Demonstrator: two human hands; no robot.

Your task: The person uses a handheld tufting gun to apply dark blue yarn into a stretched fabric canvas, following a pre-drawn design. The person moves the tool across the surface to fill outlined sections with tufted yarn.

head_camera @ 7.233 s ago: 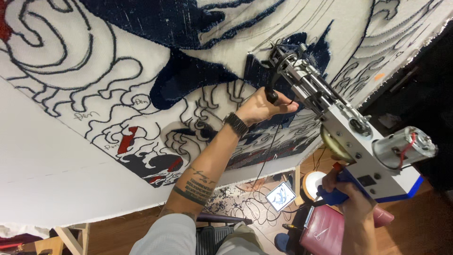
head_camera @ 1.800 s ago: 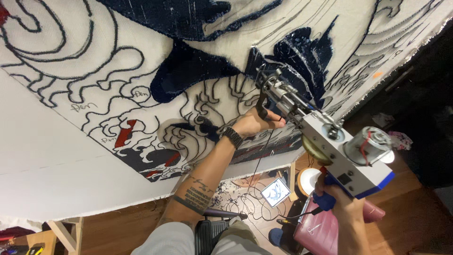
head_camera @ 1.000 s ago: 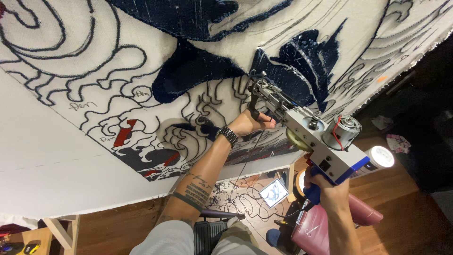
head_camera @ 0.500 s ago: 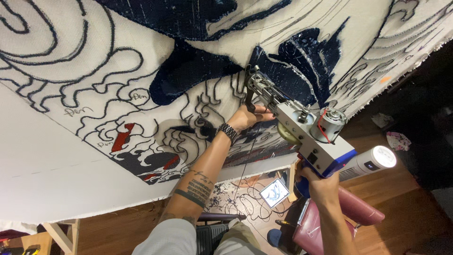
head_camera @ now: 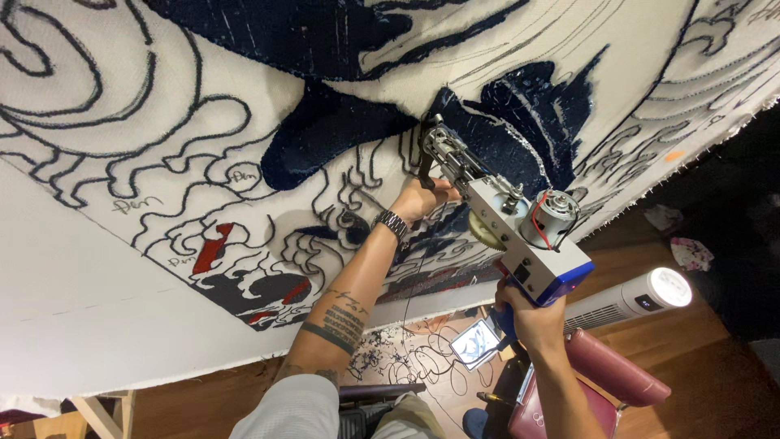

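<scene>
A white and blue tufting gun point(head_camera: 520, 232) points its needle end at a stretched white cloth point(head_camera: 146, 122) drawn with black swirls and tufted in dark blue. My left hand point(head_camera: 422, 197) grips the gun's black front handle right against the cloth. My right hand point(head_camera: 528, 313) holds the blue rear grip below the motor. The needle tip point(head_camera: 435, 134) touches the cloth beside a dark blue tufted patch point(head_camera: 520, 114).
A red tufted patch point(head_camera: 213, 248) lies lower left on the cloth. Below on the wooden floor stand a white tower fan point(head_camera: 642, 297), a dark red chair point(head_camera: 601, 386), a small tablet point(head_camera: 474, 343) and a wooden frame leg point(head_camera: 97, 415).
The gun and both hands have moved left and up along the cloth, closer to the dark blue patch. The view shifted, bringing the tower fan into sight.
</scene>
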